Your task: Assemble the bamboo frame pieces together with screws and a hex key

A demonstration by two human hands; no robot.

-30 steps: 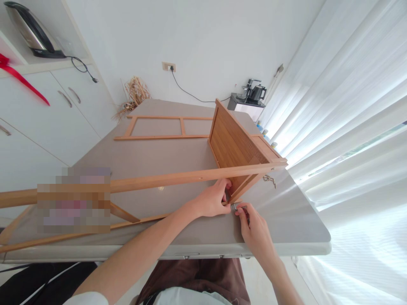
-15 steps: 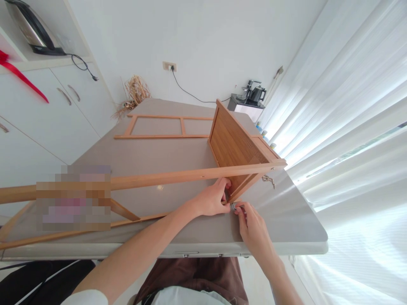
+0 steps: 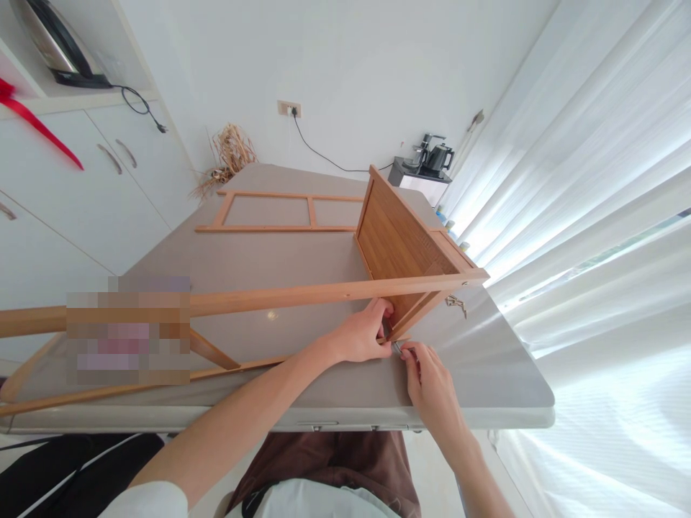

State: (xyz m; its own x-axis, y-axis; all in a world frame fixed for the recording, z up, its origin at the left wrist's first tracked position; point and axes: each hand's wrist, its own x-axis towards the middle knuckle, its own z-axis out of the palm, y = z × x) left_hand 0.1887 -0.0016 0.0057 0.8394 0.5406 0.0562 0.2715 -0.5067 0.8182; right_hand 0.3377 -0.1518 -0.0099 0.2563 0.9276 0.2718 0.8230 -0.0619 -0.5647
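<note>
A wooden frame (image 3: 302, 293) lies on its side along the table, with a slatted wooden panel (image 3: 399, 230) standing across its right end. My left hand (image 3: 364, 334) is closed around the lower rail where it meets the panel's near bottom corner. Just right of that joint, my right hand (image 3: 429, 370) pinches a small metal hex key (image 3: 397, 347), its tip against the rail's end. The fingers hide most of the key and the screw head. A small pile of screws (image 3: 456, 305) rests on the table beyond my right hand.
Behind the panel, another ladder-like wooden frame (image 3: 270, 229) lies flat on the grey table (image 3: 497, 360). A blurred patch covers the frame's left part. Kettles (image 3: 438, 158) stand on a small cabinet at the back. White curtains (image 3: 610, 237) hang along the right side.
The hex key in my right hand has turned slightly at the joint. My left hand keeps its grip on the rail. The whole view has shifted a little.
</note>
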